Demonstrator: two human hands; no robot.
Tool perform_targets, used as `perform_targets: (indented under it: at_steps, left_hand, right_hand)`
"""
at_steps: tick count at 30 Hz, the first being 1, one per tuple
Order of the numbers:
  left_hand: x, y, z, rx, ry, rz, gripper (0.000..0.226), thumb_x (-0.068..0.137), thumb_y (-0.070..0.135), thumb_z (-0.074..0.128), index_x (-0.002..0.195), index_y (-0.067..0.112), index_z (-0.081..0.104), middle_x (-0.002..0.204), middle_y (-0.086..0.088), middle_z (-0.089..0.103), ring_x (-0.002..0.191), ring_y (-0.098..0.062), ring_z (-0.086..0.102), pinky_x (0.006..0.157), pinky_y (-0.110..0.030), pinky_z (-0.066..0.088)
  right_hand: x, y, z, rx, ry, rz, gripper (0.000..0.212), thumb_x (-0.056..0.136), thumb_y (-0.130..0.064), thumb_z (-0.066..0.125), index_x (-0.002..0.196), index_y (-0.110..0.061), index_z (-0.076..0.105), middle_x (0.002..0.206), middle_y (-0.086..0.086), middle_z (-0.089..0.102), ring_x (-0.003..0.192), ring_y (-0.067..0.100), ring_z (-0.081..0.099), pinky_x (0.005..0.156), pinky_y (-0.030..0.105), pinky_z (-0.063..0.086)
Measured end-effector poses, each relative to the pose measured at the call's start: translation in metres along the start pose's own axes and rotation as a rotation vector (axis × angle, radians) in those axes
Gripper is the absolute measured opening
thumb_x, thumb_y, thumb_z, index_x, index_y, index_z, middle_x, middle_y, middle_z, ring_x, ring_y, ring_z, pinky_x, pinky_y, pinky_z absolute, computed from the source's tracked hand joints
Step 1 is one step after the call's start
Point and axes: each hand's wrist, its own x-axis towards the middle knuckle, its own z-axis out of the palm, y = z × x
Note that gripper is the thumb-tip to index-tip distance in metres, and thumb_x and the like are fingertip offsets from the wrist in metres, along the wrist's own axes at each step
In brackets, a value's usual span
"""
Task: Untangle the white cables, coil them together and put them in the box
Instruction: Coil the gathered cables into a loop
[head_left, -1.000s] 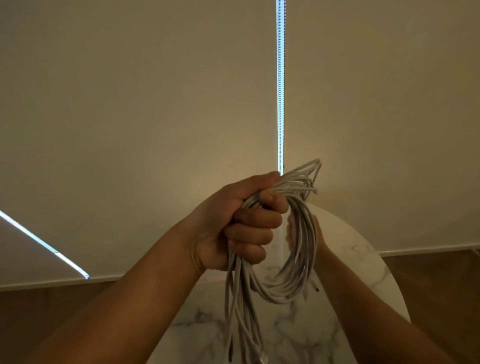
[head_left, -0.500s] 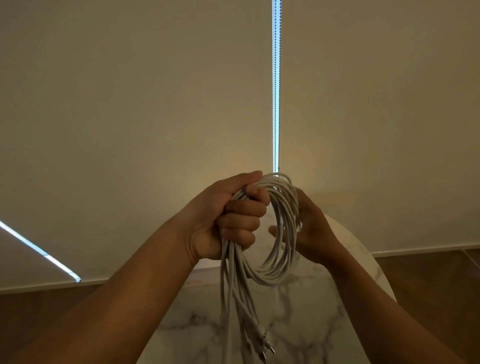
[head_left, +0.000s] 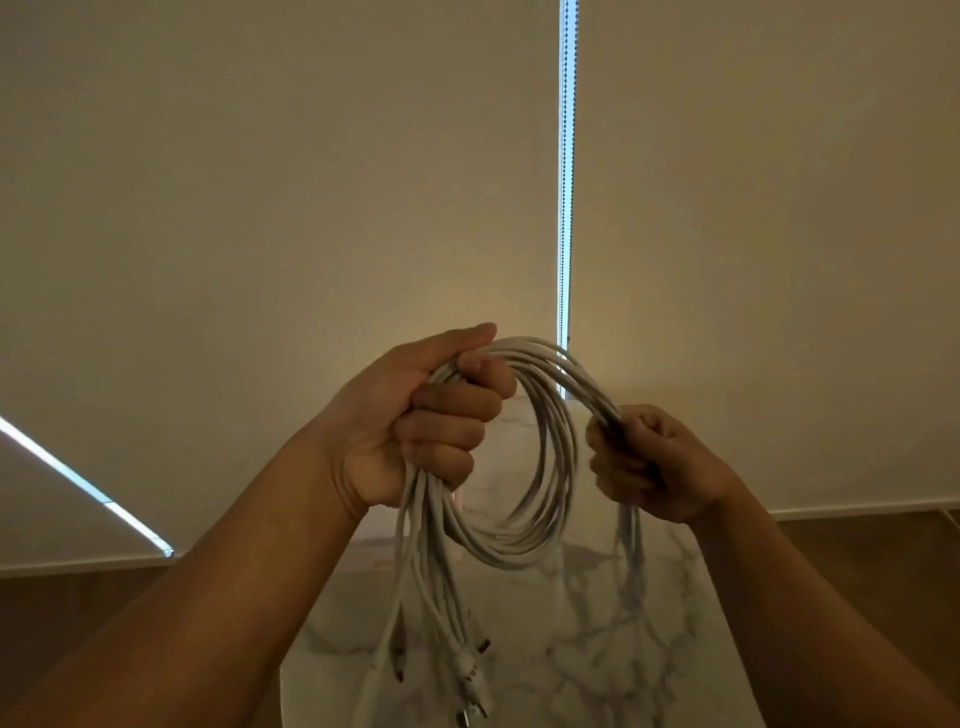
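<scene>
Several plug ends (head_left: 470, 670) dangle nearest the camera, pointing down at the marble table (head_left: 675, 649). Above them the white cables (head_left: 519, 545) are held in the air over the table, between the two hands. The left hand (head_left: 415, 426) has its fingers curled tight round the gathered bundle at the ring's upper left. The right hand (head_left: 660, 462) wraps its fingers round the strands arching over from the top, and the rest of these drops, blurred, below it. The coil hangs as an upright ring, longer top to bottom, its opening roughly toward the camera. The tails run straight down. Untangling looks done and coiling well advanced, with one length left to wind in. No box shows, so stowing remains. Behind hangs a pale blind (head_left: 260, 208) with a bead chain (head_left: 566, 182).
</scene>
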Motion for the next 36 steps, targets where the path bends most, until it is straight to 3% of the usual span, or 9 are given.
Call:
perform_targets:
  at_steps: [3, 6, 11, 15, 19, 22, 26, 33, 36]
  left_hand:
    - [0.007, -0.004, 0.006, 0.026, -0.011, -0.008, 0.034, 0.102, 0.034, 0.044, 0.077, 0.011, 0.049, 0.05, 0.002, 0.033, 0.039, -0.013, 0.03, 0.04, -0.024, 0.03]
    - [0.019, -0.009, 0.019, 0.042, -0.052, -0.033, 0.033, 0.101, 0.032, 0.047, 0.076, 0.011, 0.048, 0.051, 0.002, 0.033, 0.039, -0.013, 0.029, 0.04, -0.023, 0.028]
    - [0.027, 0.01, 0.028, 0.008, -0.039, 0.035, 0.032, 0.1, 0.033, 0.042, 0.077, 0.012, 0.047, 0.051, 0.002, 0.033, 0.039, -0.011, 0.029, 0.04, -0.024, 0.027]
    - [0.026, 0.029, 0.031, 0.137, 0.125, 0.205, 0.034, 0.098, 0.035, 0.042, 0.07, 0.016, 0.047, 0.041, 0.003, 0.038, 0.034, -0.005, 0.022, 0.032, -0.019, 0.027]
    - [0.026, 0.043, 0.04, 0.277, 0.29, 0.339, 0.036, 0.098, 0.039, 0.038, 0.067, 0.021, 0.042, 0.04, 0.009, 0.032, 0.027, -0.004, 0.027, 0.028, -0.016, 0.024]
    - [0.039, 0.035, 0.035, 0.41, 0.447, 0.39, 0.038, 0.1, 0.043, 0.038, 0.068, 0.023, 0.04, 0.044, 0.009, 0.027, 0.03, -0.004, 0.023, 0.031, -0.017, 0.021]
    - [0.065, 0.017, 0.014, 0.631, 0.647, 0.579, 0.039, 0.102, 0.04, 0.038, 0.069, 0.02, 0.039, 0.051, 0.005, 0.027, 0.038, -0.01, 0.02, 0.04, -0.02, 0.022]
    - [0.067, 0.007, -0.018, 0.784, 0.646, 0.832, 0.042, 0.104, 0.043, 0.031, 0.069, 0.02, 0.029, 0.053, 0.0, 0.022, 0.044, -0.014, 0.017, 0.046, -0.029, 0.015]
    - [0.06, 0.011, -0.023, 0.856, 0.633, 0.865, 0.045, 0.103, 0.046, 0.031, 0.068, 0.018, 0.027, 0.051, 0.001, 0.024, 0.045, -0.016, 0.018, 0.046, -0.03, 0.017]
  right_hand:
    - [0.007, -0.003, 0.02, -0.078, 0.259, -0.044, 0.03, 0.089, -0.042, 0.063, 0.073, -0.017, 0.065, 0.056, 0.0, 0.031, 0.046, 0.015, 0.019, 0.043, 0.025, 0.017]
    - [0.023, 0.004, 0.042, -0.255, 0.566, -0.148, 0.034, 0.101, -0.033, 0.047, 0.072, -0.019, 0.058, 0.056, -0.007, 0.048, 0.045, 0.006, 0.039, 0.043, 0.019, 0.034]
    - [0.028, 0.053, 0.076, -0.274, 0.625, -0.26, 0.021, 0.098, -0.01, 0.046, 0.08, -0.003, 0.055, 0.062, -0.008, 0.057, 0.057, 0.003, 0.052, 0.057, 0.018, 0.046]
    - [0.013, 0.085, 0.098, -0.393, 0.733, -0.083, 0.021, 0.096, -0.001, 0.051, 0.076, -0.002, 0.056, 0.061, 0.001, 0.059, 0.059, 0.013, 0.056, 0.056, 0.037, 0.049]
    - [-0.005, 0.129, 0.114, -0.528, 0.925, 0.163, 0.023, 0.098, -0.008, 0.051, 0.075, -0.013, 0.054, 0.047, -0.003, 0.053, 0.041, 0.007, 0.044, 0.043, 0.036, 0.036]
    - [-0.005, 0.135, 0.132, -0.752, 0.855, 0.147, 0.021, 0.096, -0.043, 0.046, 0.09, -0.025, 0.054, 0.058, -0.009, 0.056, 0.051, 0.005, 0.049, 0.054, 0.032, 0.038]
    - [0.007, 0.121, 0.165, -0.775, 0.68, 0.245, 0.029, 0.1, -0.046, 0.035, 0.106, -0.024, 0.052, 0.084, 0.0, 0.06, 0.069, 0.009, 0.052, 0.075, 0.03, 0.048]
    - [0.009, 0.068, 0.17, -0.858, 0.661, 0.33, 0.033, 0.104, -0.04, 0.034, 0.077, -0.025, 0.048, 0.068, -0.007, 0.052, 0.056, 0.003, 0.049, 0.052, 0.009, 0.038]
    - [0.004, 0.052, 0.155, -0.936, 0.631, 0.36, 0.033, 0.103, -0.039, 0.037, 0.078, -0.023, 0.052, 0.068, -0.007, 0.053, 0.055, 0.005, 0.049, 0.048, 0.016, 0.037]
